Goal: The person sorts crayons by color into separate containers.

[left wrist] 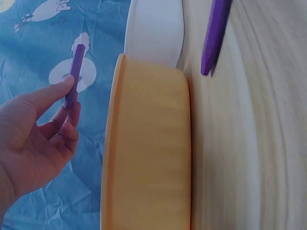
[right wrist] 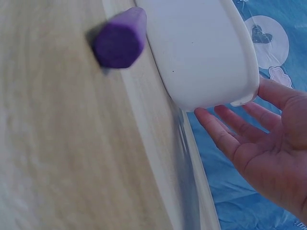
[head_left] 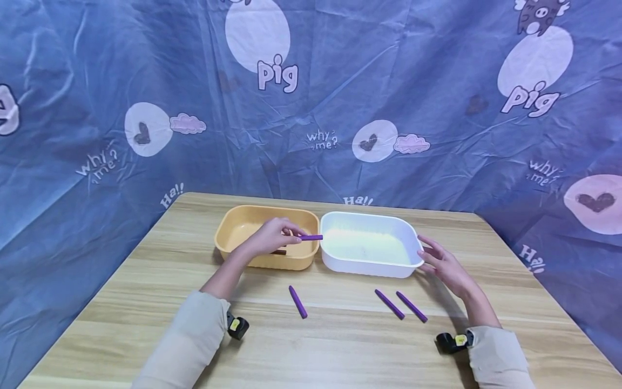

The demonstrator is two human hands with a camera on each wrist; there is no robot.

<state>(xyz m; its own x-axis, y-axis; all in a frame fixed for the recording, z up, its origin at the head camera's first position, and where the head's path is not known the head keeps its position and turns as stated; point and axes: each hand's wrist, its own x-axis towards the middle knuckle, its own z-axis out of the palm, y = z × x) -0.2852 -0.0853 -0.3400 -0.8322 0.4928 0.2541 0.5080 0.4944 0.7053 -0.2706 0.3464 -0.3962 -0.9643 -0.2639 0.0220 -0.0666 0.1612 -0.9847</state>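
Note:
My left hand (head_left: 274, 236) is over the yellow-orange bin (head_left: 233, 240), pinching a purple crayon (head_left: 311, 237) between thumb and fingertips. In the left wrist view the crayon (left wrist: 77, 62) stands out past the thumb, its far end free. The white bin (head_left: 371, 265) stands right beside the yellow-orange one, and the crayon's tip reaches toward its left rim. My right hand (head_left: 444, 266) touches the white bin's right end with relaxed, spread fingers; the right wrist view shows the fingertips against its wall (right wrist: 206, 57). Inside the yellow-orange bin lies a dark brown stick (head_left: 279, 252), partly hidden by the left hand.
Nearer on the wooden table (head_left: 340, 351) lie three more purple crayons: one at left (head_left: 298, 301) and two side by side at right, a first (head_left: 389, 304) and a second (head_left: 411, 306). A blue printed cloth (head_left: 311, 108) hangs behind the table.

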